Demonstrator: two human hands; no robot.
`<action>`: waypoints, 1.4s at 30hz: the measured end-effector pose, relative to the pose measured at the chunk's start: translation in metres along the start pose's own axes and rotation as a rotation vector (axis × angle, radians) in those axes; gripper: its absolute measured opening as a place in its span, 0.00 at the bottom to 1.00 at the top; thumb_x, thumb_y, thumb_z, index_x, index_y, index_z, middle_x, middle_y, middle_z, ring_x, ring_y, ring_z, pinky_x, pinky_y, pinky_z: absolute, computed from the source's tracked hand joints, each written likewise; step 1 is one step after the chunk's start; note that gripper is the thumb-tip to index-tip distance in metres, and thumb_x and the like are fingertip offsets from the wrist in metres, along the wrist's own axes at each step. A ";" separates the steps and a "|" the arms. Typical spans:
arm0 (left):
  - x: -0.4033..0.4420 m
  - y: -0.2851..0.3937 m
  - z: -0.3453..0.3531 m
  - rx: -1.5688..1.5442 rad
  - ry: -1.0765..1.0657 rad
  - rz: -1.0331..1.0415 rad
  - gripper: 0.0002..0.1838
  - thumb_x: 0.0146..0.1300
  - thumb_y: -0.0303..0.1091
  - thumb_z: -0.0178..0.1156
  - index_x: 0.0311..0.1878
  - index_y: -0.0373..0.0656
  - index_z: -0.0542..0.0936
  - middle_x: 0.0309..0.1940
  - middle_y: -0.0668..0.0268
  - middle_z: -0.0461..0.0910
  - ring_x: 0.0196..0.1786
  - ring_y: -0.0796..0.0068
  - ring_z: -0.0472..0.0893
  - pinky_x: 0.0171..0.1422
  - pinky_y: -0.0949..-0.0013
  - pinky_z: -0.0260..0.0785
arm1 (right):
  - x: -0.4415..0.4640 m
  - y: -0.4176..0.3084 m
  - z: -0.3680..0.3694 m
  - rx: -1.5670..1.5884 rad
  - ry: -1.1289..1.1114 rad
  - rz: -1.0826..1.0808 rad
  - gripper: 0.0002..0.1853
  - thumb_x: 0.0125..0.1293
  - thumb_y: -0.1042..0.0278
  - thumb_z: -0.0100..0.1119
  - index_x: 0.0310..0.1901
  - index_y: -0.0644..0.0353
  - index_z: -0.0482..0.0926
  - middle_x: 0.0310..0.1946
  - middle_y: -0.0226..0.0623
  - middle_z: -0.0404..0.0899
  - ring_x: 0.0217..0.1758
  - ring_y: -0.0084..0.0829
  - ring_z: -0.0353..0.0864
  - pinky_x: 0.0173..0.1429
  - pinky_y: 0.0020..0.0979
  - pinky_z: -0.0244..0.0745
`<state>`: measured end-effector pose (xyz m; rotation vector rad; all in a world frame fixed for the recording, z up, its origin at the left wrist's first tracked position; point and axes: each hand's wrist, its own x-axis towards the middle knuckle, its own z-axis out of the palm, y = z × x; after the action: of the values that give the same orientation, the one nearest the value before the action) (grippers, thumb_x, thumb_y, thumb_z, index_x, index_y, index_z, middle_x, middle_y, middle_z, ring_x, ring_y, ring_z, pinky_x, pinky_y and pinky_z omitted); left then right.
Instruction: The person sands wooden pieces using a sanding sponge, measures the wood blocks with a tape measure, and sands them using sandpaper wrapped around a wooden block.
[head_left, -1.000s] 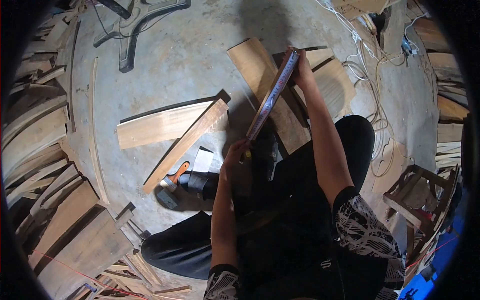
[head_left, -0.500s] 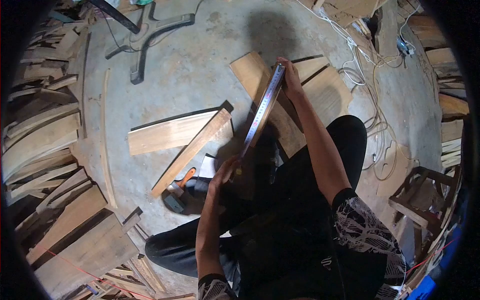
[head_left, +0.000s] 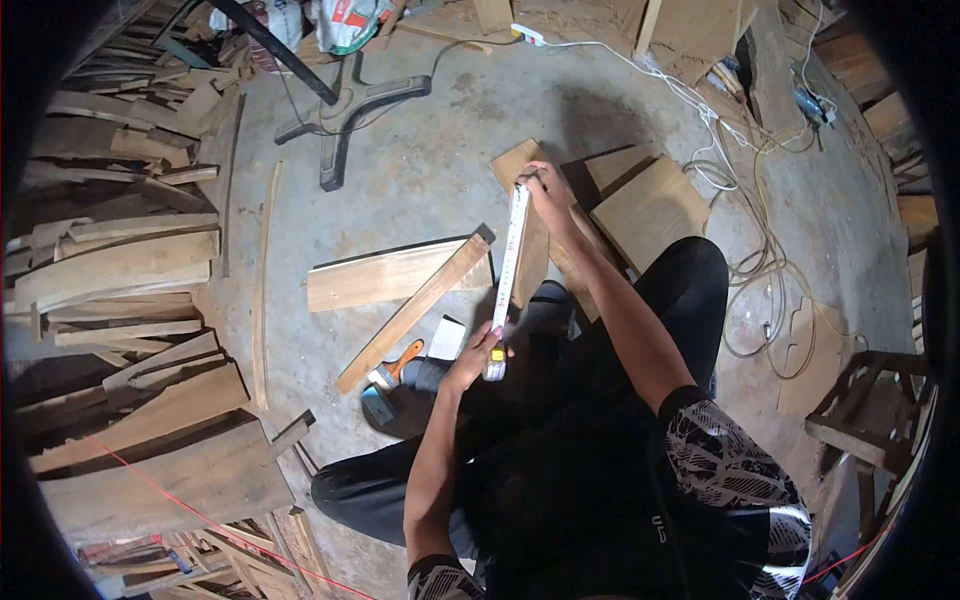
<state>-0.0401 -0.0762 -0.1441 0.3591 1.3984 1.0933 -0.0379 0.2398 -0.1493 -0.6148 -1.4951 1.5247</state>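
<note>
A tape measure (head_left: pixel 496 364) with a yellow mark is drawn out, its pale blade (head_left: pixel 512 255) running up and away between my hands. My left hand (head_left: pixel 470 366) is closed at the case end, fingers around the blade near its mouth. At the far end my right hand (head_left: pixel 543 192) pinches the blade's tip. A wooden board (head_left: pixel 534 262) lies just right of the blade; whether my right hand also grips it I cannot tell. To the left, a narrow wood strip (head_left: pixel 415 312) rests across a wider pale board (head_left: pixel 350 287).
A brush with an orange handle (head_left: pixel 408 355) and a white sheet (head_left: pixel 447 338) lie by my left hand. Wider boards (head_left: pixel 652 210) sit to the right. Cables (head_left: pixel 765 235) coil at right, a cross-shaped stand base (head_left: pixel 352 105) stands ahead, and stacked timber (head_left: pixel 120 265) lines the left.
The tape blade has swung from a slant to nearly upright in view, and the right hand has come lower and leftward. The tape case now shows beside the left hand. The whole view has shifted.
</note>
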 end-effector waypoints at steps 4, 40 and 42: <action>0.002 0.023 0.022 -0.016 0.071 0.069 0.22 0.77 0.49 0.47 0.64 0.46 0.73 0.30 0.70 0.79 0.32 0.83 0.75 0.40 0.76 0.68 | -0.016 -0.031 -0.003 0.018 -0.041 0.056 0.13 0.64 0.74 0.54 0.50 0.63 0.71 0.41 0.37 0.77 0.43 0.25 0.80 0.48 0.25 0.74; -0.124 0.006 0.002 -0.224 0.403 0.319 0.22 0.78 0.49 0.43 0.45 0.43 0.82 0.28 0.69 0.78 0.30 0.84 0.73 0.37 0.76 0.66 | -0.102 -0.123 -0.008 -0.676 -0.319 -0.056 0.08 0.64 0.69 0.62 0.42 0.62 0.78 0.38 0.40 0.81 0.41 0.37 0.82 0.53 0.36 0.72; -0.122 0.007 0.007 -0.211 0.336 0.293 0.22 0.78 0.49 0.44 0.45 0.43 0.82 0.28 0.70 0.78 0.30 0.84 0.74 0.38 0.76 0.66 | -0.112 -0.142 0.004 -1.010 -0.339 -0.270 0.07 0.65 0.68 0.60 0.43 0.58 0.78 0.39 0.41 0.81 0.45 0.42 0.81 0.59 0.47 0.65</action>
<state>-0.0140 -0.1649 -0.0633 0.2380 1.5357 1.5844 0.0477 0.1259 -0.0377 -0.6780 -2.4959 0.5965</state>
